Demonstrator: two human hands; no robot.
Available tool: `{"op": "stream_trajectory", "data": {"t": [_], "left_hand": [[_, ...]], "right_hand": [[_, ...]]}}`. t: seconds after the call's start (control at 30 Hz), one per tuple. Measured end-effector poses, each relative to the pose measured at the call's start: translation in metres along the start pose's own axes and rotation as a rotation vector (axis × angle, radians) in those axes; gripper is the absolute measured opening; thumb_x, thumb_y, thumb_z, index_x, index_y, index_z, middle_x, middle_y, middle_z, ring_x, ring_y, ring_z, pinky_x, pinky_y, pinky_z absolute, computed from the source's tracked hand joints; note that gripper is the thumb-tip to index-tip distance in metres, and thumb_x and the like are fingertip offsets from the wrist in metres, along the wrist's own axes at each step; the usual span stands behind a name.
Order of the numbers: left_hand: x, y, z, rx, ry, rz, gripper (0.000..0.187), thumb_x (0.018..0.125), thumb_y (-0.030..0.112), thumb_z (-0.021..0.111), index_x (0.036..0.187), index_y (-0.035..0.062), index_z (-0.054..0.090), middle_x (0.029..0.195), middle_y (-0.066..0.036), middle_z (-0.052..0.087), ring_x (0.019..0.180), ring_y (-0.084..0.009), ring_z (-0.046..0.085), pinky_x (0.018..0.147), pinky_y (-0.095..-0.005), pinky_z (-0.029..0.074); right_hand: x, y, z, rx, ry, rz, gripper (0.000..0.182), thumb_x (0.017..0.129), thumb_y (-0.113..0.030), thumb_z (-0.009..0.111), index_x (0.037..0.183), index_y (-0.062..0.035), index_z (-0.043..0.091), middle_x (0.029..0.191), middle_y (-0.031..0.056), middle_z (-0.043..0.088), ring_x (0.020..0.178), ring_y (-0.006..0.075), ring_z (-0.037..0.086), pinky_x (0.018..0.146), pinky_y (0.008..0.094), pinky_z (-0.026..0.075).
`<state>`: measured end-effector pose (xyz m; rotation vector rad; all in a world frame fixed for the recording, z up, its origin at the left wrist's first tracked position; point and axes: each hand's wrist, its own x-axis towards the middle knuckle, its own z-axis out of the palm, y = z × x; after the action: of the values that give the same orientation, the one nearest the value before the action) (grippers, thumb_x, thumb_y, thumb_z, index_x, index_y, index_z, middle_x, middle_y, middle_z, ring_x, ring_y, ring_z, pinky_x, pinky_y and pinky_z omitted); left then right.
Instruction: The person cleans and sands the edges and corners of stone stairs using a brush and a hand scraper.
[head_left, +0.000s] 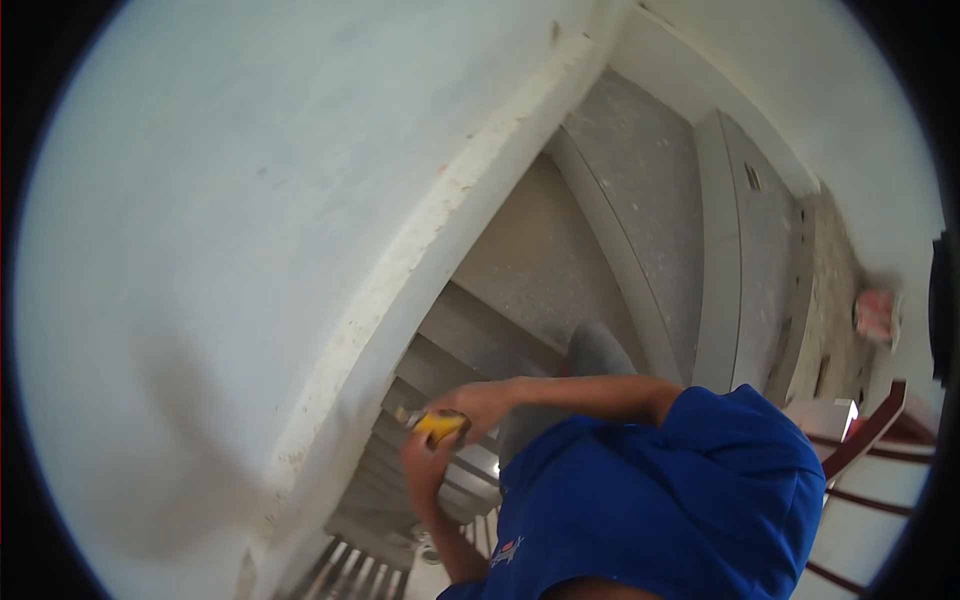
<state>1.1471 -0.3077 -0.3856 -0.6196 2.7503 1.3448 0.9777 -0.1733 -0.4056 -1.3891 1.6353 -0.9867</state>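
Note:
A yellow and black tape measure (pixel 441 425) is between my two hands, over the stairs. My right hand (pixel 480 404) reaches in from the upper side, with its fingers closed around the tape measure's dark end. From below, my left hand (pixel 425 458) grips the yellow side, with its fingers bent against it. A small pale piece juts out at the far end, too blurred to make out. Both forearms are bare below the blue shirt (pixel 660 500).
Grey winder steps (pixel 640 200) curve up to the right, and straight steps descend beneath my hands. A white wall (pixel 200 200) with a rough stringer edge (pixel 400 250) runs along the left. A dark red railing (pixel 870 430) and a white box (pixel 822 414) are at right.

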Motion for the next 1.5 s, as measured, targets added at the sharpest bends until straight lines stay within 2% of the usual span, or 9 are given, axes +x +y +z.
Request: {"op": "stream_trajectory", "data": {"t": [0.2,0.37,0.53,0.77,0.9,1.13,1.3,1.37,1.5], "left_hand": [[0.1,0.118,-0.028,0.197,0.161,0.573,0.04,0.076,0.01,0.075,0.113,0.0006,0.061,0.105,-0.014,0.065,0.094,-0.0316,0.062,0.084,-0.037,0.05],[0.224,0.195,-0.042,0.4,0.23,0.929,0.033,0.082,0.007,0.068,0.113,0.0037,0.06,0.11,-0.013,0.064,0.103,-0.0309,0.061,0.088,-0.0385,0.049],[0.351,0.231,0.03,0.766,0.089,1.187,0.046,0.084,0.011,0.066,0.127,0.0073,0.051,0.133,-0.014,0.049,0.124,-0.0325,0.046,0.103,-0.0397,0.041],[0.456,0.22,0.103,0.843,-0.187,1.221,0.073,0.083,0.018,0.068,0.145,0.0064,0.03,0.149,-0.017,0.03,0.139,-0.0342,0.026,0.114,-0.0445,0.024],[0.477,0.204,0.119,0.977,-0.146,1.253,0.073,0.086,0.016,0.063,0.147,0.0045,0.025,0.152,-0.017,0.027,0.141,-0.0332,0.023,0.115,-0.0439,0.019],[0.486,0.194,0.118,1.006,-0.089,1.272,0.06,0.094,0.019,0.053,0.147,0.0045,0.028,0.152,-0.013,0.031,0.142,-0.0293,0.024,0.117,-0.0423,0.015],[0.491,0.184,0.12,1.068,0.021,1.215,0.062,0.094,0.034,0.052,0.148,0.0133,0.029,0.153,-0.01,0.03,0.142,-0.0287,0.023,0.117,-0.0465,0.015],[0.496,0.182,0.12,1.087,0.071,1.212,0.063,0.094,0.038,0.051,0.148,0.0151,0.029,0.153,-0.01,0.03,0.142,-0.0286,0.023,0.117,-0.0481,0.015],[0.497,0.183,0.12,1.092,0.071,1.203,0.063,0.094,0.041,0.05,0.148,0.0162,0.029,0.153,-0.01,0.03,0.142,-0.0287,0.024,0.117,-0.0489,0.014]], "right_hand": [[-0.08,0.023,-0.033,0.234,0.367,0.29,0.044,0.089,-0.046,0.06,0.097,-0.0029,0.065,0.07,0.0137,0.062,0.062,0.0256,0.061,0.059,0.0386,0.046],[-0.141,0.105,-0.033,-0.245,0.801,0.688,0.051,0.091,-0.05,0.054,0.09,0.0005,0.065,0.072,0.0166,0.064,0.065,0.0293,0.063,0.059,0.0402,0.047],[-0.2,0.186,-0.008,-0.016,1.375,0.989,0.042,0.088,-0.042,0.058,0.09,-0.0004,0.064,0.079,0.02,0.063,0.072,0.0342,0.063,0.064,0.0429,0.048],[-0.304,0.284,0.125,-0.031,1.585,1.569,0.034,0.085,-0.034,0.061,0.102,-0.0042,0.06,0.091,0.0198,0.064,0.084,0.0388,0.063,0.071,0.0443,0.049],[-0.388,0.314,0.237,-0.334,1.899,1.533,0.025,0.085,-0.027,0.059,0.094,-0.0034,0.062,0.078,0.0205,0.064,0.08,0.04,0.064,0.069,0.0462,0.051],[-0.504,0.377,0.333,-0.002,2.038,2.458,0.021,0.083,-0.023,0.059,0.092,-0.0067,0.069,0.089,0.0205,0.068,0.083,0.0396,0.065,0.072,0.048,0.051],[-0.468,0.433,0.318,-0.254,1.857,2.384,0.033,0.077,-0.011,0.059,0.109,-0.0031,0.063,0.108,0.0202,0.065,0.097,0.0385,0.062,0.082,0.0455,0.049],[-0.433,0.41,0.288,-0.704,1.834,1.539,0.036,0.078,-0.009,0.061,0.113,-0.0029,0.062,0.114,0.0187,0.063,0.103,0.0366,0.059,0.088,0.0436,0.047],[-0.422,0.394,0.292,-0.738,1.909,1.776,0.031,0.082,-0.011,0.062,0.112,-0.0011,0.062,0.109,0.0191,0.065,0.099,0.0379,0.061,0.086,0.0435,0.048]]}}
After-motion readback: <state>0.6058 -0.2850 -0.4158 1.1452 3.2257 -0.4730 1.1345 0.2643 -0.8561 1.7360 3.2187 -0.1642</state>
